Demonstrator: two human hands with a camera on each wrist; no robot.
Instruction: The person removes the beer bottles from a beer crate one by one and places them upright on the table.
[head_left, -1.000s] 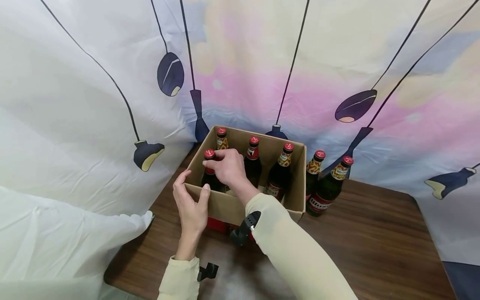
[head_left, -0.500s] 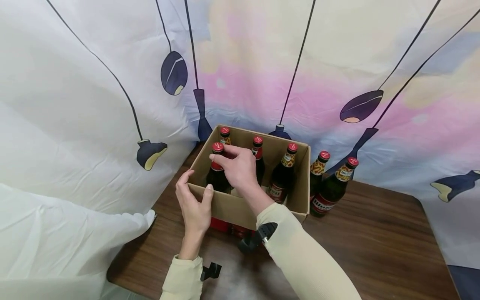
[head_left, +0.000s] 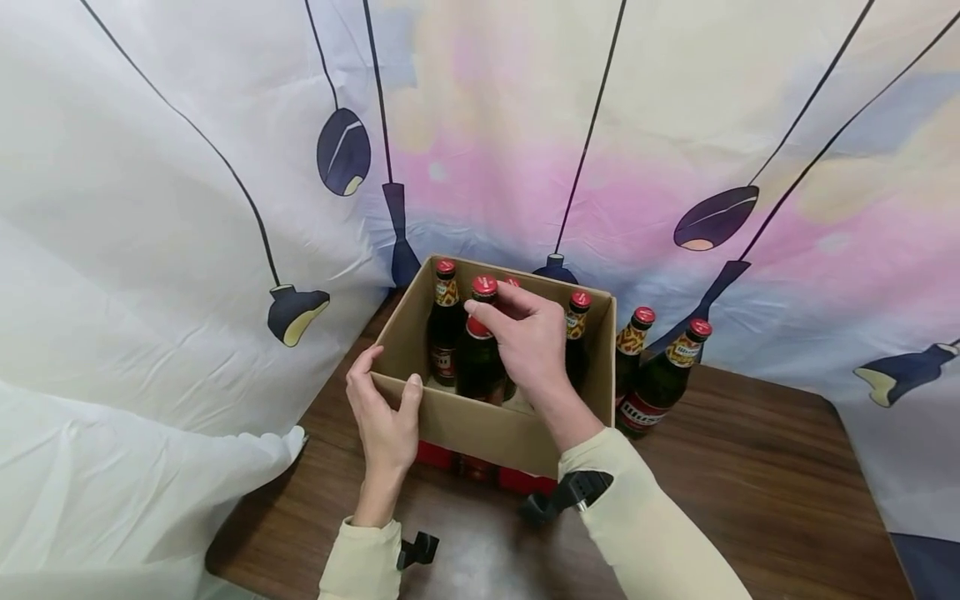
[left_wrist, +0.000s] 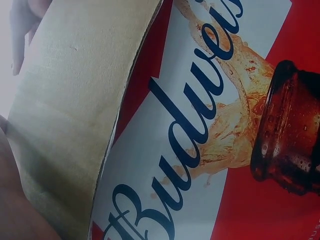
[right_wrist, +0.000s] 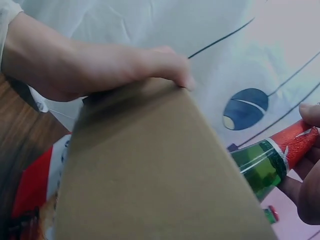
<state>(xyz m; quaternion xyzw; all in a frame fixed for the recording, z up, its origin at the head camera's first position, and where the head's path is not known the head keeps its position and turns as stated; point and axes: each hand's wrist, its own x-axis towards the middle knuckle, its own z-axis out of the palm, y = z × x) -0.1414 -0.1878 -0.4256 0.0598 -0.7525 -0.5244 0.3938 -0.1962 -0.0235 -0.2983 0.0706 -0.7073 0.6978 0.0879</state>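
An open cardboard box [head_left: 480, 425] stands on the table with several dark green beer bottles upright inside. My right hand [head_left: 536, 350] pinches the red-foiled neck of one beer bottle [head_left: 478, 367] near the box's front wall, just under its red cap. That bottle's cap stands higher in the head view than those beside it, and the front wall hides its base. At the near left corner my left hand [head_left: 386, 425] grips the box's edge, thumb over the front flap. In the right wrist view the held bottle's green shoulder [right_wrist: 260, 167] shows beyond the cardboard.
Two more beer bottles [head_left: 656, 387] stand on the wooden table [head_left: 765, 467], close against the box's right side. Printed cloth [head_left: 495, 125] hangs behind the table, and white cloth [head_left: 150, 467] drapes at its left. The box's front carries red Budweiser print [left_wrist: 200, 120].
My right hand has carried the pinched bottle rightward and slightly up inside the box, from the left wall towards the middle. The left hand has kept its grip on the corner.
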